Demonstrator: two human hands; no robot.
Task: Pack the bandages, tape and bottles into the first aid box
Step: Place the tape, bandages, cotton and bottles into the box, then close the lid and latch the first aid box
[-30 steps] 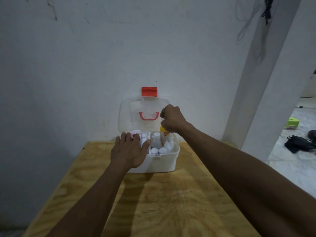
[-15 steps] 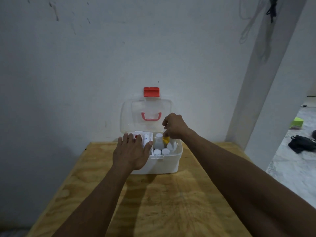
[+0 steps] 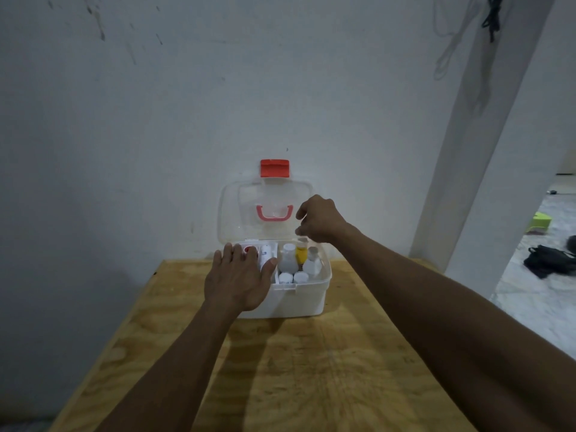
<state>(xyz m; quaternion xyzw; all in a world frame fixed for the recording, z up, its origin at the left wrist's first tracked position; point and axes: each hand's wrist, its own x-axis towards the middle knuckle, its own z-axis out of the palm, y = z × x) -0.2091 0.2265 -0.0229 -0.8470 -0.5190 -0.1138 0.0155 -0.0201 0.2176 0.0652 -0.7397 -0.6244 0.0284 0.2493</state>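
Note:
A white first aid box [image 3: 307, 299] stands at the far end of the wooden table, its clear lid [image 3: 232, 213] with a red latch [image 3: 275, 168] leaning back against the wall. Several white bottles [image 3: 288, 263] and a yellow bottle [image 3: 301, 255] stand in its right half. White packets and a tube [image 3: 266, 255] lie in the left half. My left hand [image 3: 238, 280] rests flat on the box's front left corner, fingers spread. My right hand [image 3: 318, 219] hovers just above the yellow bottle, fingers loosely curled, holding nothing.
The plywood table [image 3: 280, 369] ends at the wall right behind the box. A white pillar [image 3: 467, 151] rises to the right. On the floor beyond it lie a black bag [image 3: 548, 263] and a green object [image 3: 542, 221].
My right hand lowered the yellow bottle into the box's right half, let go of it and lifted clear. My left hand stayed on the box.

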